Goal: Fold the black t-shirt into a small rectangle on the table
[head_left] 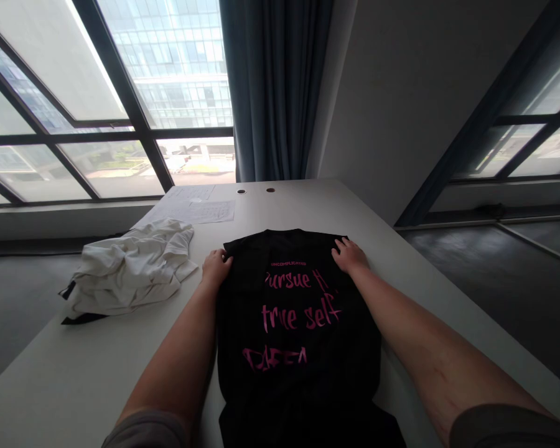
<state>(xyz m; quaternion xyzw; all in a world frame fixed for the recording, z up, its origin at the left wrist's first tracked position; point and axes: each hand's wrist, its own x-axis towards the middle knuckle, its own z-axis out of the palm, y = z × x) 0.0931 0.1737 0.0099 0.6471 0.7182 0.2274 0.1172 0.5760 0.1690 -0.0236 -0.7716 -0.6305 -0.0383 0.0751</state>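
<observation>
Both hands are on the black shirt (298, 389), and it lies face up on the white table (98, 364), squarely in front of the person, neckline at the far end and lower part running out toward the camera! The left hand (216, 266) is at the shirt's upper left edge, fingers curled in against the cloth; over at the shirt's upper right corner, the right hand (350, 254) lies with its fingers spread over the fabric. Are they pinching it or just pressing it? Cannot tell for either one, as the fingertips' hold is too small to read. Between them, across the shirt's front, runs pink lettering (301, 317): "UNCOMPLICATED" in small capitals, then "true self" lower down, with a broken line below that is hard to read. Left of the shirt, well clear of it, sits a rumpled white cloth (130, 267), with dark fabric (81, 318) peeking out under its near edge. Beyond the shirt and off to its left, papers (210, 211) lie flat; straight beyond it come two round holes (241, 191) in the tabletop, then a blue-grey curtain (277, 87). A bright window (182, 62) fills the space beyond the shirt, to its left.
</observation>
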